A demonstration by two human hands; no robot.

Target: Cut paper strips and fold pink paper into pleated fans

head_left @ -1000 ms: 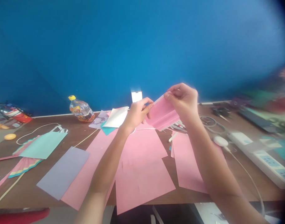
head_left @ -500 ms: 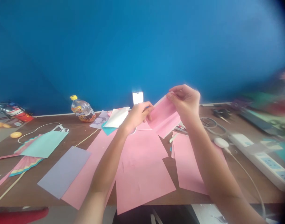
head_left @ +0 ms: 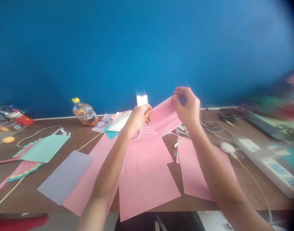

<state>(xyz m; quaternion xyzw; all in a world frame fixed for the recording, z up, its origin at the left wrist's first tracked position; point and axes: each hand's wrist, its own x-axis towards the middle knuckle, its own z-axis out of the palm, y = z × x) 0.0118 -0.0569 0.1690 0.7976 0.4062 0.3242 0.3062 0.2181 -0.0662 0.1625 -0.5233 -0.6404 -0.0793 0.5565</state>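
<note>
A folded pink paper [head_left: 165, 117] is held up above the far middle of the desk [head_left: 29, 192], pinched at both ends. The left hand [head_left: 136, 120] is closed on its left end, and the right hand [head_left: 188, 107] grips its upper right corner with the fingertips. Below lie larger pink sheets [head_left: 147, 173]; a lilac sheet [head_left: 65, 176] lies left, a bottle [head_left: 85, 113] stands far left, and a power strip [head_left: 269, 163] lies right.
</note>
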